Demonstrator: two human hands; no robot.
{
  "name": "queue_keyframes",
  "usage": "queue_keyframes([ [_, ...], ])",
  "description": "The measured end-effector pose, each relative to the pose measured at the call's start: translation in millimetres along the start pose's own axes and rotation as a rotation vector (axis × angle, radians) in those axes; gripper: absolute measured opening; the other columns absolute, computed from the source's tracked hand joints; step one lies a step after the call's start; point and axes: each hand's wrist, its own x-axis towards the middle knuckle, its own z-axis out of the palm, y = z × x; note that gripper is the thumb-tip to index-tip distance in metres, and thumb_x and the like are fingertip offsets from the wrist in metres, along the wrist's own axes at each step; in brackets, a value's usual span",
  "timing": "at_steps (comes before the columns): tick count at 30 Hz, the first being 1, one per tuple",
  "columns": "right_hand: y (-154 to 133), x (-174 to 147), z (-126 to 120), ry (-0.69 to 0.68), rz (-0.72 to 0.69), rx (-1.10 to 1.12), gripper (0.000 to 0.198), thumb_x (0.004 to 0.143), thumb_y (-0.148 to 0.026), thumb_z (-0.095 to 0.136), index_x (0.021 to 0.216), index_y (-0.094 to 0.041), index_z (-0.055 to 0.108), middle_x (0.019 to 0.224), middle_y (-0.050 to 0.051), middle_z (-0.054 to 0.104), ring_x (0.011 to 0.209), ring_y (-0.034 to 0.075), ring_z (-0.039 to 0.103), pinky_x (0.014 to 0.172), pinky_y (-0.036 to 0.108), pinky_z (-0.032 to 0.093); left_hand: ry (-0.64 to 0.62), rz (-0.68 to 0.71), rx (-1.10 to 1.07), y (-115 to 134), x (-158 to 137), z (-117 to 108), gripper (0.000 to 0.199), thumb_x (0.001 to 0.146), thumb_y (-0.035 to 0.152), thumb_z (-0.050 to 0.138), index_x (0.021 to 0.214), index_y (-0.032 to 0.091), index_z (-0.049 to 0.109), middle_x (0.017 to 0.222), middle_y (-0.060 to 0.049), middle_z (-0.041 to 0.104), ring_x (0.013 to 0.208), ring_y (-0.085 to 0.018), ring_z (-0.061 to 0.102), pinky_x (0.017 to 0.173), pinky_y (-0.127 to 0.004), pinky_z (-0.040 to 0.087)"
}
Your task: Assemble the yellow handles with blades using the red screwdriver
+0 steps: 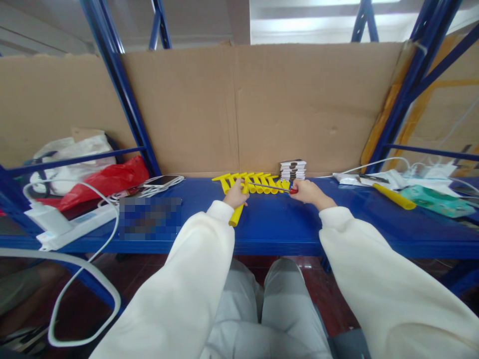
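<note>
My left hand (235, 194) is closed around a yellow T-shaped tool (236, 217), its round handle slanting down toward me. In my right hand (307, 192) is a screwdriver (273, 187) with a red handle. Its thin metal shaft points left, and the tip reaches the head of the yellow tool; whether it touches a screw is too small to tell. Behind the shaft, several more yellow tools (265, 183) lie side by side in a row. Just right of the row stands a stack of small white boxes (293, 169) with dark markings.
On the left are a phone (163, 181), a white power strip (80, 225) with cables, and a red bag (105, 182). To the right lie another yellow handle (394, 196) and a green packet (436, 200). Cardboard (310, 104) walls off the back of the blue shelf (277, 224).
</note>
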Motion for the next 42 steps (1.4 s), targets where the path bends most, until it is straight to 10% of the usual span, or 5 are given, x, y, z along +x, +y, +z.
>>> queue_keyframes([
  [42,2.6,0.6,-6.9,-0.089,0.041,0.009,0.016,0.077,-0.026,0.064,0.091,-0.021,0.067,0.084,0.006,0.075,0.074,0.021,0.065,0.065,0.027,0.039,0.014,0.006,-0.084,3.2,-0.6,1.1,0.046,0.085,0.001,0.057,0.126,0.023,0.052,0.142,-0.015,0.057,0.052,-0.008,0.066,0.044,-0.021,0.053],
])
